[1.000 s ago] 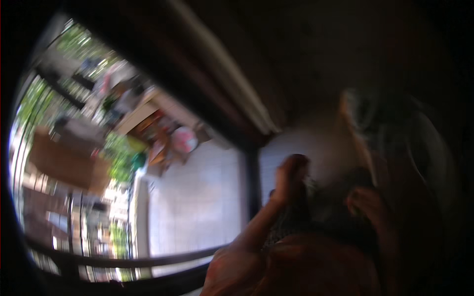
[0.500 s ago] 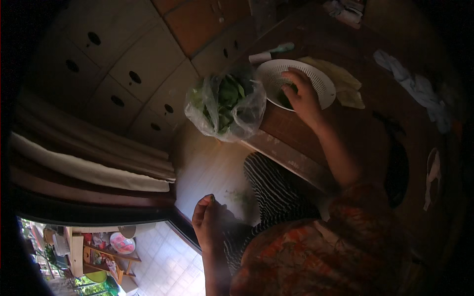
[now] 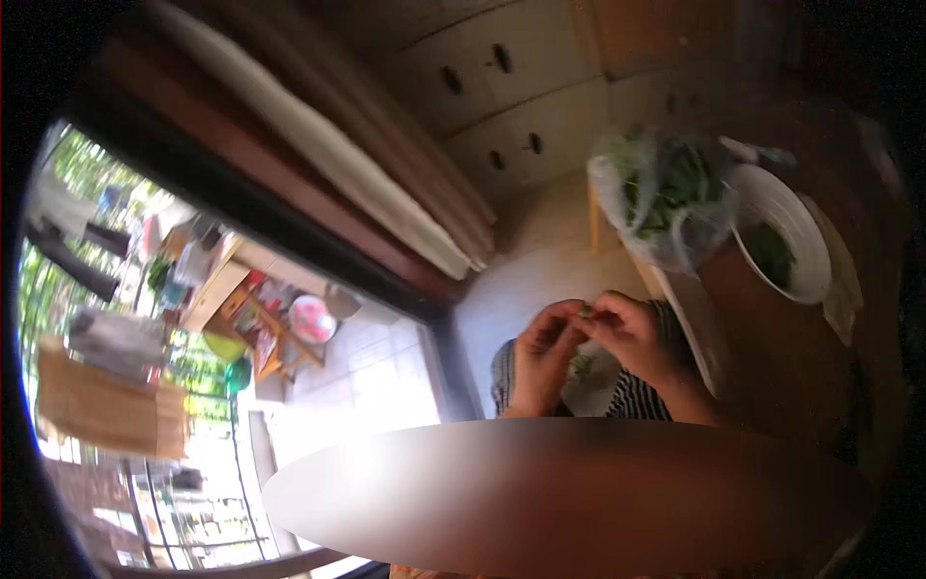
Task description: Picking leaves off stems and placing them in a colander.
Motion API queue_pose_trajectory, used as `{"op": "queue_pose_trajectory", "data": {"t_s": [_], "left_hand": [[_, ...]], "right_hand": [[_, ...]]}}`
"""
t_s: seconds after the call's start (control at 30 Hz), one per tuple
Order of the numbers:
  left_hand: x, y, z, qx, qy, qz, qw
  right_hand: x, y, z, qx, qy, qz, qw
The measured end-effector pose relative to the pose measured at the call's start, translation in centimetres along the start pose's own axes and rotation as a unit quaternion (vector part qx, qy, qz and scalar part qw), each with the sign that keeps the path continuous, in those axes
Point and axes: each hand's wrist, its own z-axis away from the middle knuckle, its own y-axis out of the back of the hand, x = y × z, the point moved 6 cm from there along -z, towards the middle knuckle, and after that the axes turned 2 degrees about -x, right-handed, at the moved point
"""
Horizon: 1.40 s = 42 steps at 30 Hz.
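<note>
Green scrap (image 3: 585, 311) sits at three o'clock, fingers of left hand (image 3: 543, 349) and right hand (image 3: 632, 338) pinched together on it. From there, leaf bag (image 3: 690, 236) at one o'clock, bowl (image 3: 808, 227) at two. Loosened fingers could drop the scrap.

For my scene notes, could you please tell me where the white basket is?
In the head view, the white basket is at the upper right on the brown table, just right of the plastic bag of leaves.
</note>
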Motion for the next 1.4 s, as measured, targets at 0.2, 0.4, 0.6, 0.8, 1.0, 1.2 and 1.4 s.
{"op": "queue_pose_trajectory", "data": {"t_s": [0.2,0.4,0.6,0.8,1.0,1.2,1.4], "left_hand": [[0.2,1.3,0.7,-0.021,-0.025,-0.067,0.997],[-0.7,3.1,1.2,0.011,-0.008,0.031,0.999],[2.7,3.8,2.1,0.123,-0.109,-0.199,0.966],[5.7,3.8,3.5,0.129,-0.280,-0.498,0.810],[5.0,1.9,2.8,0.096,-0.261,-0.437,0.855],[2.9,2.8,2.2,0.040,-0.136,-0.347,0.927],[3.1,2.2,2.3,0.024,-0.131,-0.289,0.948]], "right_hand": [[0.6,-1.5,-0.5,-0.017,-0.108,-0.101,0.989],[1.1,-2.4,-0.6,-0.031,-0.112,-0.043,0.992],[2.2,-1.0,-0.7,0.020,-0.082,-0.066,0.994],[-1.7,-0.9,-1.2,0.027,0.019,0.107,0.994],[-1.1,-1.0,-0.8,0.061,-0.031,0.096,0.993],[-2.3,-2.2,-0.4,0.058,-0.016,0.059,0.996],[-1.5,-1.6,-0.2,0.040,-0.017,0.022,0.999]]}}
